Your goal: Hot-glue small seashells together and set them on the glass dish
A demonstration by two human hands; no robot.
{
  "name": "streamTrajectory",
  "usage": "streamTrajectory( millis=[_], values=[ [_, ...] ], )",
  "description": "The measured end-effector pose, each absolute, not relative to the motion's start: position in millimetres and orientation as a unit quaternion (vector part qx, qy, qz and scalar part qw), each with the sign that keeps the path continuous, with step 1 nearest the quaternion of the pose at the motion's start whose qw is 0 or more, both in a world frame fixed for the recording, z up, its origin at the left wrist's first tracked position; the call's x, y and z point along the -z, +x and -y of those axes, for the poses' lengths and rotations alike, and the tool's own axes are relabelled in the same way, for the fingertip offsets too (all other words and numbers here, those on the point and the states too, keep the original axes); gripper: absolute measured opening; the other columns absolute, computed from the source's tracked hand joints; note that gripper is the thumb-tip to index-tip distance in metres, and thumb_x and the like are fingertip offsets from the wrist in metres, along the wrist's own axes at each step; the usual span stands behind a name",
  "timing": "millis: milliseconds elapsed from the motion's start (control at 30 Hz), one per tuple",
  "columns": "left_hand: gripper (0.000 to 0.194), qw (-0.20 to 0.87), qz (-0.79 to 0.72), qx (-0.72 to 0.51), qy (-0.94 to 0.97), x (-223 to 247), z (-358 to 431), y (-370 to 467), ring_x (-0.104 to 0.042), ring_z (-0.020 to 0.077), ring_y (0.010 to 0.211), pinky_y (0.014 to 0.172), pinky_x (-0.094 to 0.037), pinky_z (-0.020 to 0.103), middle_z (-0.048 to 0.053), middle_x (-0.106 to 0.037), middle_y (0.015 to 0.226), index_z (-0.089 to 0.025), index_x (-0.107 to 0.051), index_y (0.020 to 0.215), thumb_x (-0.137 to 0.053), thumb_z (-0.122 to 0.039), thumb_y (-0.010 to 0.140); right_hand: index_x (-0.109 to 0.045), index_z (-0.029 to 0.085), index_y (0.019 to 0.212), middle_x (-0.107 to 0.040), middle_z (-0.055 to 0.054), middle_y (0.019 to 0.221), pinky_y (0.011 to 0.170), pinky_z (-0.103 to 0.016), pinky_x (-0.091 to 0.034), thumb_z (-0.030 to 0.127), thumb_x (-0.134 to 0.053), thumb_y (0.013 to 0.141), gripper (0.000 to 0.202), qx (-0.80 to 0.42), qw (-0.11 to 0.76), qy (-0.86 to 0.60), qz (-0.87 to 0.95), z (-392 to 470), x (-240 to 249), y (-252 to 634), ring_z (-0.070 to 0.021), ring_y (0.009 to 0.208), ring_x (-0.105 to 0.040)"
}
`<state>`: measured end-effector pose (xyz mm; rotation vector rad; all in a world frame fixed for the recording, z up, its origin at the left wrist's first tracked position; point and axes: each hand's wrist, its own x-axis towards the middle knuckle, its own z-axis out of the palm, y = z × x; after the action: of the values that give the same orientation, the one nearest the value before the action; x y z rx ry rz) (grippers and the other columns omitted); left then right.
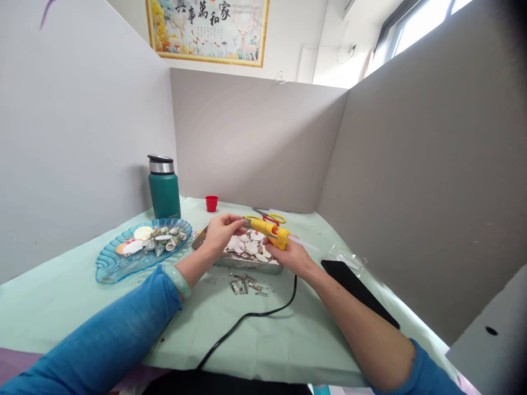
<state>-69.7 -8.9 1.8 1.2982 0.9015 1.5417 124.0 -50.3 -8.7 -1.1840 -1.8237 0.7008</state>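
- At far left, a blue scalloped dish carries small shells on a pale green cloth.
- Just behind it stands a green bottle, upright, with a dark lid.
- A red cup sits farther back, beyond the left hand.
- That hand, a pale bangle at its wrist, pinches thumb and fingers together beside a glue gun's nozzle; anything between them is too small to tell.
- Small metal pins lie in front of a metal tray of flat shells.
- Above the tray, the yellow glue gun points left, clasped in the right hand.
- Scissors rest behind the gun.
- A black cord curves from below the right hand to the near edge.
- At right, clear plastic lies beside a flat black object.
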Motion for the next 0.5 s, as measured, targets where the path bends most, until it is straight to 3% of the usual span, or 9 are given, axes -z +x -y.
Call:
streamTrajectory(
  millis=[500],
  values=[
    [0.025, 0.450, -0.371, -0.619, 0.526, -4.8, 10.8, -69.2, -0.063, 0.0123, 0.053, 0.057, -0.051, 0.024, 0.004, -0.067, 0.058, -0.009, -0.062, 0.078, -0.075, -0.025, 0.064, -0.064, 0.019, 0.083, -0.054, 0.003, 0.060, 0.050, -0.021, -0.040, 0.029, -0.056, 0.071, 0.018, -0.280, 0.418, -0.477, 0.720, 51.3, 6.7, 123.6, -0.0094, 0.049, -0.046]
  ],
)
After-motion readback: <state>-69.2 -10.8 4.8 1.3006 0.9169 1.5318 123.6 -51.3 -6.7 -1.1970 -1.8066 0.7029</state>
